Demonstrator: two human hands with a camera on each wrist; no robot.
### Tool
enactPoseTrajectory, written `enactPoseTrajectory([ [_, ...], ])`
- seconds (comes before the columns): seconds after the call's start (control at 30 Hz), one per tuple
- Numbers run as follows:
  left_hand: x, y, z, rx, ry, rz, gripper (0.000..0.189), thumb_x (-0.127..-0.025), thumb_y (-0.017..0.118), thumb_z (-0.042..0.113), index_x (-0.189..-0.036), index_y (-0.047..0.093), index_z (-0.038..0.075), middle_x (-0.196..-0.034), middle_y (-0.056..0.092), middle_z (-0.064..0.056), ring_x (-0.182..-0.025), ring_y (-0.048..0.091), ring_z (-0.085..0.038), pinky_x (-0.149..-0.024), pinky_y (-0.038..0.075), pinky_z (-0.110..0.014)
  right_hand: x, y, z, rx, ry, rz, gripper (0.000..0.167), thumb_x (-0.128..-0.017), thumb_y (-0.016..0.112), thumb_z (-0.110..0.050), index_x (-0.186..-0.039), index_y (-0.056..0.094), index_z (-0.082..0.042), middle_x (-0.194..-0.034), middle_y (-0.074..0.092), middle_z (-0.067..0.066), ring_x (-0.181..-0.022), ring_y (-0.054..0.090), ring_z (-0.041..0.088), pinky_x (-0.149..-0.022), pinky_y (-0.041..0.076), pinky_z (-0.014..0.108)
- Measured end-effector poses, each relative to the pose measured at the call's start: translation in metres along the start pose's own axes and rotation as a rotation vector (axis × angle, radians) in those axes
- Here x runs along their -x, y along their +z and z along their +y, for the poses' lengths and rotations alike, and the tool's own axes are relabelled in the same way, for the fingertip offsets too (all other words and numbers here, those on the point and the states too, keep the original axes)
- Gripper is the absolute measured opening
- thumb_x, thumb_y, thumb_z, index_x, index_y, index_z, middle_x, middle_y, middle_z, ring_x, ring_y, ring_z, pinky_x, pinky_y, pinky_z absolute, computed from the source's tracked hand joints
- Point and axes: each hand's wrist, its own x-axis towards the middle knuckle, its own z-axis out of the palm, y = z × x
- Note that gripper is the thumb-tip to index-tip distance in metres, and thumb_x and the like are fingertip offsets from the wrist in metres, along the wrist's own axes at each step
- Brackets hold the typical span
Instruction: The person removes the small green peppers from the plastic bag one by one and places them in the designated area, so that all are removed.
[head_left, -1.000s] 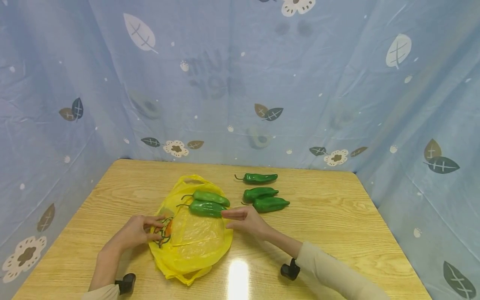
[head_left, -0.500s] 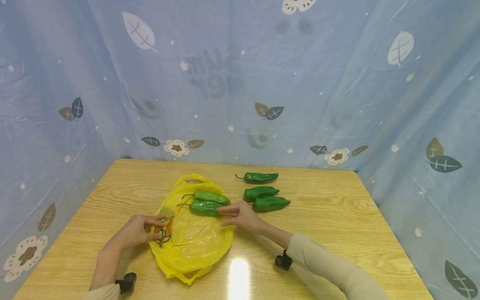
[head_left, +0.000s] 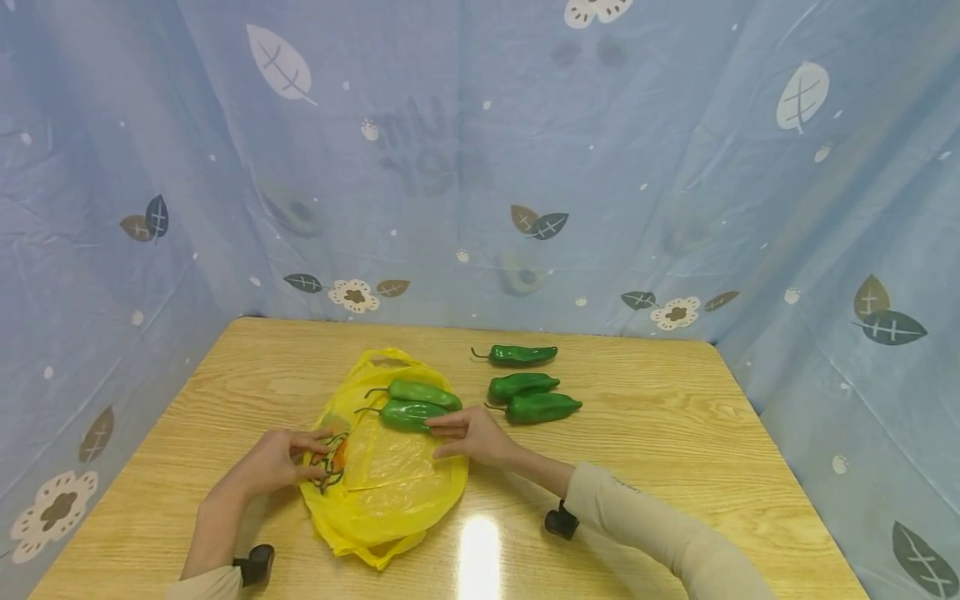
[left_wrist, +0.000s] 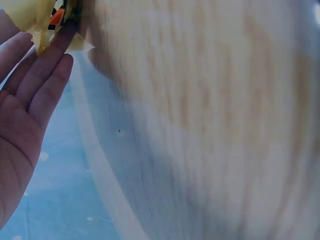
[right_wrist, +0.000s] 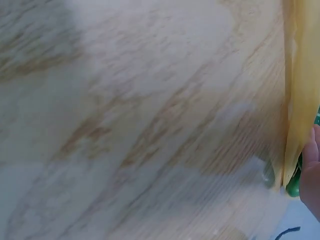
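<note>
A yellow plastic bag [head_left: 397,496] lies spread on the table with two green peppers on it: an upper pepper [head_left: 422,393] and a lower pepper [head_left: 403,415], stems to the left. At the bag's left rim my left hand [head_left: 264,468] pinches the plastic near a printed orange and black figure; the left wrist view has its fingers against the bag [left_wrist: 22,15]. My right hand [head_left: 480,437] reaches over the right rim, straight fingers touching the lower pepper's right end, thumb apart below. The right wrist view catches only part of that hand [right_wrist: 312,175].
Right of the bag lie three more green peppers: a far one [head_left: 522,355], a middle one [head_left: 522,385] and a near one [head_left: 543,407] touching it. Blue patterned cloth [head_left: 465,167] hangs around the wooden table [head_left: 637,467]. A bright reflection sits front centre.
My right hand has slid a little left, its fingertips passing further over the lower pepper's right end. The peppers, the bag and my left hand look the same.
</note>
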Motion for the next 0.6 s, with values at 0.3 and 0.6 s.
enactPoseTrajectory([
  [0.3, 0.001, 0.000, 0.003, 0.006, -0.001, 0.002, 0.035, -0.080, 0.078, 0.021, -0.108, 0.073, 0.001, -0.133, 0.053, -0.023, -0.121, 0.049, -0.046, -0.092, 0.050, -0.045, -0.003, 0.010, 0.003, 0.040, 0.018, -0.014, 0.049, -0.078, 0.075, 0.004, -0.126, 0.060, 0.005, -0.126, 0.059, 0.019, -0.117, 0.058, 0.030, -0.085, 0.054, 0.026],
  [0.6, 0.002, 0.000, 0.004, -0.006, -0.001, 0.006, 0.034, -0.080, 0.078, 0.021, -0.108, 0.073, 0.002, -0.132, 0.055, -0.022, -0.121, 0.049, -0.045, -0.092, 0.049, -0.046, -0.002, 0.006, -0.003, 0.034, 0.013, 0.026, 0.047, -0.079, 0.074, 0.003, -0.125, 0.061, 0.003, -0.126, 0.060, 0.019, -0.115, 0.059, 0.030, -0.087, 0.054, 0.028],
])
